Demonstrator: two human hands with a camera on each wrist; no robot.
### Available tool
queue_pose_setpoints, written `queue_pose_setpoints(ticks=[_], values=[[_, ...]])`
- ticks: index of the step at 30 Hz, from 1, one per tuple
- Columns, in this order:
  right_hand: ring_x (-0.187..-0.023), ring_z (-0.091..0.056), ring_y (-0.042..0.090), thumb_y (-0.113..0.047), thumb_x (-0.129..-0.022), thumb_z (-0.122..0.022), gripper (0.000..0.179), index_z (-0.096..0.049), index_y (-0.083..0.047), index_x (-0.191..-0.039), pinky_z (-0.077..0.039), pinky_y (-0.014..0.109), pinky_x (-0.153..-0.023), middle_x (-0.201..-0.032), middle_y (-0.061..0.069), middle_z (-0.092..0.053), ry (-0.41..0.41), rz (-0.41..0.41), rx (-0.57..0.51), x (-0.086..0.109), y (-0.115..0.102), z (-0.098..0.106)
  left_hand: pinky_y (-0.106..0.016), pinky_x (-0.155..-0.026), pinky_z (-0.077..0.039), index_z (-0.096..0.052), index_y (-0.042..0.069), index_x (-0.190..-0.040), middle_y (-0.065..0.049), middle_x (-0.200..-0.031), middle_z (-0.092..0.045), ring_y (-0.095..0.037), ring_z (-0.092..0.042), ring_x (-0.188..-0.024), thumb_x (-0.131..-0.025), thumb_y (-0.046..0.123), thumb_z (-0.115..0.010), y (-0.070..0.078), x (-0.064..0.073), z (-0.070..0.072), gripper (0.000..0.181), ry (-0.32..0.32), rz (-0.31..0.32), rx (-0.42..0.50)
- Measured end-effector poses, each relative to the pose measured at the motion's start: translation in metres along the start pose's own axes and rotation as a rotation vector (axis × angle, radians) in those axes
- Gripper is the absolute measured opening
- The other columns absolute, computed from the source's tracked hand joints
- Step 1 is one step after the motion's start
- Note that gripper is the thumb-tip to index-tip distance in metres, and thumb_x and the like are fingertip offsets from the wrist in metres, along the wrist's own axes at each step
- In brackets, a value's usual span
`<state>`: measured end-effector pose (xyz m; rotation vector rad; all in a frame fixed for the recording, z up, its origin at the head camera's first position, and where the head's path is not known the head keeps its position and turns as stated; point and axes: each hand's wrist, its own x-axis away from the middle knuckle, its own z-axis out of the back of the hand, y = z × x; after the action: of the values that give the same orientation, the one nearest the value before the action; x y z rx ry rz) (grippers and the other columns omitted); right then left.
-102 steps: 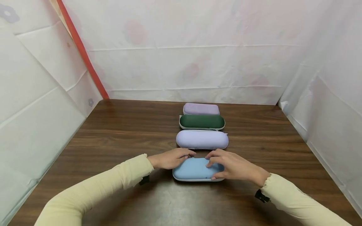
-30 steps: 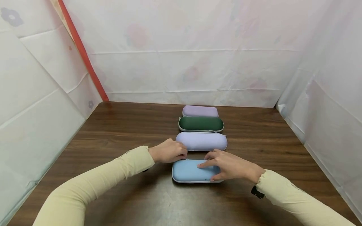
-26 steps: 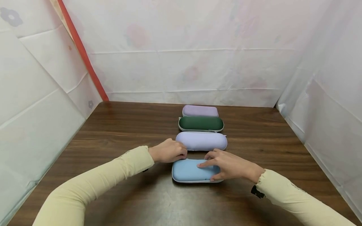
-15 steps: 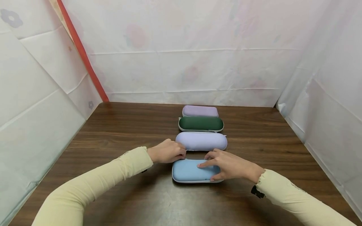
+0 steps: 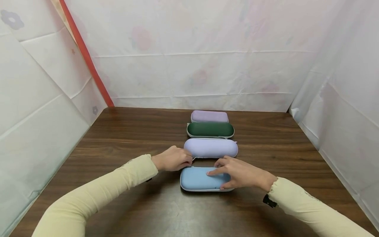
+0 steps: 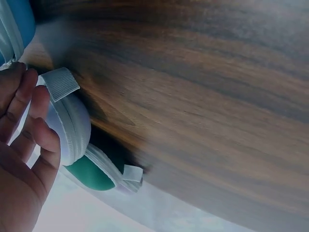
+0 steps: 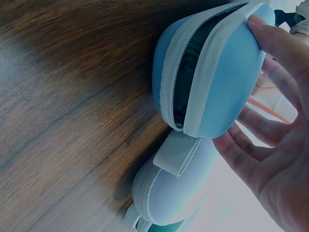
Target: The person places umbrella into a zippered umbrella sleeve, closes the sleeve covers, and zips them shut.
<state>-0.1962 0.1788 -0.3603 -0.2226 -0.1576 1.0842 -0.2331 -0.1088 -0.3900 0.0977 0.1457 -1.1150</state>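
A light blue zippered hard case (image 5: 196,179) lies on the wooden table in front of me. My right hand (image 5: 241,174) holds its right end, thumb at the front edge and fingers over the top and back. The right wrist view shows that end's zipper (image 7: 186,67) parted, with a dark interior in the gap. At the case's back left corner, my left hand (image 5: 173,159) pinches the zipper pull, mostly hidden by the fingers. In the left wrist view the fingertips meet right at the zipper of the blue case (image 6: 21,24).
Behind the blue case, a lavender case (image 5: 211,147), a dark green case (image 5: 210,129) and a mauve case (image 5: 209,116) lie in a row going back. White sheeting (image 5: 189,65) closes off the table's back and sides, with a red strip (image 5: 86,52) at left.
From above the blue case, my left hand has gone to its back left corner and curled its fingers; lately it slides slightly left. The right hand's fingers have shifted a little left on the case.
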Motion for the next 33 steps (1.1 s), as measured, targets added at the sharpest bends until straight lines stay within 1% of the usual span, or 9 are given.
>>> queue_pose_setpoints(ticks=[7, 12, 17, 20, 24, 33], values=[[-0.098, -0.049, 0.017, -0.038, -0.077, -0.079, 0.052, -0.065, -0.026, -0.126, -0.044, 0.035, -0.083, -0.114, 0.003, -0.059, 0.018, -0.005, 0.027, -0.001, 0.0, -0.001, -0.026, -0.05, -0.042, -0.064, 0.02, -0.075, 0.009, -0.077, -0.058, -0.009, -0.059, -0.076, -0.087, 0.015, -0.068, -0.002, 0.01, -0.001, 0.014, 0.007, 0.031, -0.042], [-0.095, -0.049, 0.016, -0.038, -0.076, -0.08, 0.052, -0.066, -0.026, -0.124, -0.045, 0.035, -0.081, -0.113, 0.003, -0.059, 0.044, -0.005, 0.032, 0.0, -0.001, -0.003, -0.025, -0.048, -0.039, -0.063, 0.02, -0.074, 0.009, -0.076, -0.057, -0.009, -0.058, -0.073, -0.087, 0.013, -0.067, -0.001, 0.014, 0.001, 0.015, 0.018, 0.035, -0.025], [-0.095, -0.048, 0.017, -0.038, -0.077, -0.079, 0.052, -0.065, -0.026, -0.126, -0.045, 0.035, -0.08, -0.113, 0.003, -0.059, 0.058, -0.017, 0.03, 0.001, -0.002, -0.006, -0.026, -0.047, -0.039, -0.062, 0.02, -0.073, 0.009, -0.075, -0.057, -0.009, -0.058, -0.072, -0.087, 0.013, -0.067, -0.002, 0.015, 0.003, 0.016, 0.019, 0.045, -0.031], [-0.095, -0.049, 0.017, -0.038, -0.077, -0.079, 0.053, -0.065, -0.025, -0.126, -0.045, 0.036, -0.08, -0.112, 0.004, -0.06, 0.065, -0.025, 0.035, 0.003, -0.004, -0.006, -0.025, -0.047, -0.038, -0.061, 0.021, -0.071, 0.009, -0.073, -0.055, -0.008, -0.057, -0.071, -0.086, 0.013, -0.068, -0.002, 0.016, 0.004, 0.018, 0.019, 0.053, -0.017], [-0.095, -0.051, 0.019, -0.037, -0.077, -0.079, 0.052, -0.065, -0.024, -0.126, -0.046, 0.038, -0.08, -0.112, 0.006, -0.06, 0.076, -0.032, 0.052, 0.004, -0.007, -0.006, -0.025, -0.046, -0.036, -0.059, 0.021, -0.07, 0.009, -0.072, -0.054, -0.008, -0.056, -0.069, -0.086, 0.014, -0.068, -0.001, 0.018, 0.005, 0.019, 0.027, 0.048, -0.001], [-0.093, -0.052, 0.021, -0.035, -0.077, -0.079, 0.051, -0.066, -0.023, -0.125, -0.046, 0.039, -0.079, -0.111, 0.008, -0.061, 0.12, -0.025, 0.063, 0.007, -0.01, -0.009, -0.025, -0.045, -0.037, -0.059, 0.02, -0.07, 0.008, -0.072, -0.054, -0.009, -0.057, -0.069, -0.085, 0.013, -0.069, -0.002, 0.018, 0.005, 0.019, 0.059, 0.02, -0.035]])
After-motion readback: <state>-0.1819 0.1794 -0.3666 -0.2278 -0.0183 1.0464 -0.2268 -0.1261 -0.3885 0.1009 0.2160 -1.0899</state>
